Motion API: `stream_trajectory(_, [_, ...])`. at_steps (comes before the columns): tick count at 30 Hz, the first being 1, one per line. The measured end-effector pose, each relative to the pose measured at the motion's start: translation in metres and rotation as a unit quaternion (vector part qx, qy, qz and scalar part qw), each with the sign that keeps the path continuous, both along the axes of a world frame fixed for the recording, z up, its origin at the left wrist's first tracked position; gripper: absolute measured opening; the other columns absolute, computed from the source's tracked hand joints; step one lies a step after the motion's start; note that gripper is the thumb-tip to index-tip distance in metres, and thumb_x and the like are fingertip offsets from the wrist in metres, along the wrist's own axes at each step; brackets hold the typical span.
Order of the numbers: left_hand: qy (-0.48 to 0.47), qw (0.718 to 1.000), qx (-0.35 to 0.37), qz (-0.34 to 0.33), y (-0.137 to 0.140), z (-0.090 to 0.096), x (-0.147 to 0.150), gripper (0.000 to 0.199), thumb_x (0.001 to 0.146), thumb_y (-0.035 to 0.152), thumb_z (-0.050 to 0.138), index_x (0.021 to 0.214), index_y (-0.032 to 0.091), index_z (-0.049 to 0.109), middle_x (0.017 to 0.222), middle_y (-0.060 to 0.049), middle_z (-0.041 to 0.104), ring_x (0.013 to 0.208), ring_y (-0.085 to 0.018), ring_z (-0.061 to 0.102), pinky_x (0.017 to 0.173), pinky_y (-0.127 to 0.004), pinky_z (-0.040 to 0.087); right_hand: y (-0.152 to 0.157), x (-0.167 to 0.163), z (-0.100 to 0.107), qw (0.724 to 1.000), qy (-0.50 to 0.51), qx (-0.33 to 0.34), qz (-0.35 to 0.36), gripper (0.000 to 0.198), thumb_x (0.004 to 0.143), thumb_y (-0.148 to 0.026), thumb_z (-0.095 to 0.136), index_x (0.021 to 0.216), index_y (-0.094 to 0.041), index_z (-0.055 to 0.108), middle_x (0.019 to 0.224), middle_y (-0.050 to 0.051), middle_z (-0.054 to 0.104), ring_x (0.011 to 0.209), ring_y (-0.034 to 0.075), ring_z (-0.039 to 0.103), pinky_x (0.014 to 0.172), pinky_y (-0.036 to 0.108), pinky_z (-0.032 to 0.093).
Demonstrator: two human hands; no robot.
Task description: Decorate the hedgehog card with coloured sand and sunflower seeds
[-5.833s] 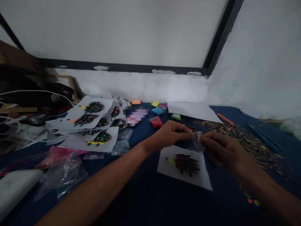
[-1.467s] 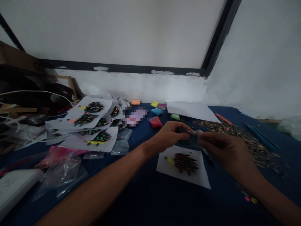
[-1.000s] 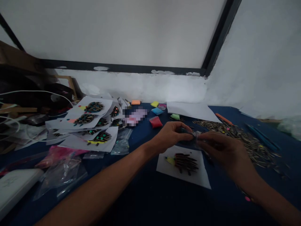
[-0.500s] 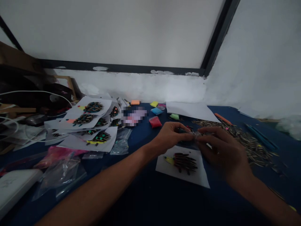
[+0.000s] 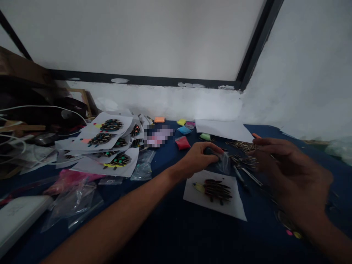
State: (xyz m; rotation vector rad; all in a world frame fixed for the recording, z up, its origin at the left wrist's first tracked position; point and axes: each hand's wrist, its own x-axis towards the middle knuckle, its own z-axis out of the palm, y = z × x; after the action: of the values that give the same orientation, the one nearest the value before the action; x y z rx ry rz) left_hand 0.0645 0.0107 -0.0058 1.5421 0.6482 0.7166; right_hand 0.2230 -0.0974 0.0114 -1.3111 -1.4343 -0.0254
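My left hand (image 5: 198,157) pinches a small clear plastic bag (image 5: 224,161) with a dark lump in it, just above the paper sheet. On that white sheet (image 5: 189,190) lies a hedgehog figure (image 5: 217,190) with a pale yellow head and dark, seed-like spines. Apart from the bag, my right hand (image 5: 291,176) hovers over the right side of the table. Its fingers are drawn together at the tips but blurred; whatever they hold is too small to make out.
Stacked sheets with similar hedgehogs (image 5: 110,125) lie at the left, near empty clear bags (image 5: 74,198) and a white box (image 5: 24,216). Red (image 5: 182,143), blue (image 5: 184,130) and green (image 5: 205,136) packets sit behind. Loose spine pieces (image 5: 242,146), a pen-like tool (image 5: 240,178) and blank paper (image 5: 222,128) are rightward.
My right hand has come away from the plastic bag and moved right, uncovering tools and loose pieces. My left hand stays nearly in place with the bag.
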Motion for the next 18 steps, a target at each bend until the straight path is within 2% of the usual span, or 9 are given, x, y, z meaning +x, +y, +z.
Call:
stream_trajectory(2, [-0.037, 0.999, -0.036, -0.017, -0.001, 0.008, -0.004, 0.023, 0.076, 0.002, 0.052, 0.088, 0.012, 0.069, 0.084, -0.004, 0.068, 0.073, -0.01, 0.06, 0.069, -0.023, 0.046, 0.001, 0.002, 0.003, 1.0, 0.013, -0.017, -0.004, 0.008, 0.086, -0.035, 0.065, 0.084, -0.03, 0.07, 0.113, 0.008, 0.069, 0.119, 0.034, 0.06, 0.088, 0.048, 0.052])
stream_trajectory(5, [-0.095, 0.991, -0.083, -0.049, -0.001, 0.016, -0.007, 0.031, 0.067, -0.004, 0.041, 0.079, 0.012, 0.065, 0.075, -0.004, 0.069, 0.075, -0.012, 0.064, 0.072, -0.025, 0.049, 0.006, 0.007, 0.002, 0.997, 0.012, -0.074, 0.025, 0.011, 0.083, -0.04, 0.068, 0.084, -0.03, 0.073, 0.112, 0.009, 0.07, 0.115, 0.034, 0.061, 0.072, 0.044, 0.056])
stream_trajectory(7, [-0.112, 0.986, -0.102, -0.076, -0.002, 0.017, -0.008, 0.031, 0.066, -0.003, 0.041, 0.079, 0.012, 0.065, 0.071, -0.003, 0.066, 0.063, -0.011, 0.061, 0.062, -0.024, 0.048, 0.009, 0.008, 0.001, 0.995, 0.01, -0.092, 0.036, 0.011, 0.083, -0.04, 0.068, 0.083, -0.031, 0.075, 0.111, 0.009, 0.07, 0.116, 0.034, 0.061, 0.066, 0.04, 0.056])
stream_trajectory(9, [-0.113, 0.983, -0.101, -0.106, -0.002, 0.017, -0.009, 0.02, 0.075, 0.006, 0.047, 0.078, 0.012, 0.065, 0.069, -0.001, 0.063, 0.05, -0.008, 0.054, 0.048, -0.022, 0.041, 0.01, 0.008, -0.001, 0.995, -0.002, -0.094, 0.034, 0.013, 0.083, -0.04, 0.068, 0.084, -0.03, 0.076, 0.11, 0.008, 0.071, 0.116, 0.032, 0.061, 0.069, 0.039, 0.056])
stream_trajectory(11, [-0.099, 0.98, -0.086, -0.147, -0.004, 0.015, -0.009, 0.015, 0.084, 0.022, 0.058, 0.077, 0.013, 0.067, 0.068, 0.0, 0.061, 0.045, -0.006, 0.048, 0.043, -0.021, 0.035, 0.01, 0.007, -0.002, 0.994, -0.006, -0.098, 0.038, 0.015, 0.083, -0.041, 0.067, 0.084, -0.029, 0.077, 0.113, 0.007, 0.07, 0.115, 0.03, 0.062, 0.077, 0.04, 0.057])
stream_trajectory(14, [-0.069, 0.976, -0.086, -0.19, -0.007, 0.012, -0.007, 0.026, 0.084, 0.039, 0.068, 0.081, 0.013, 0.069, 0.067, 0.001, 0.061, 0.048, -0.005, 0.049, 0.046, -0.02, 0.036, 0.01, 0.004, -0.005, 0.992, 0.013, -0.1, 0.07, 0.016, 0.082, -0.043, 0.069, 0.082, -0.03, 0.078, 0.114, 0.006, 0.069, 0.112, 0.028, 0.064, 0.084, 0.04, 0.056])
stream_trajectory(18, [-0.089, 0.975, -0.096, -0.18, -0.01, 0.006, -0.002, 0.027, 0.081, 0.038, 0.073, 0.089, 0.013, 0.071, 0.069, 0.002, 0.062, 0.052, -0.005, 0.051, 0.048, -0.02, 0.038, 0.012, 0.001, -0.012, 0.988, 0.072, -0.083, 0.108, 0.012, 0.078, -0.041, 0.075, 0.085, -0.031, 0.078, 0.109, 0.004, 0.071, 0.103, 0.024, 0.067, 0.076, 0.034, 0.059])
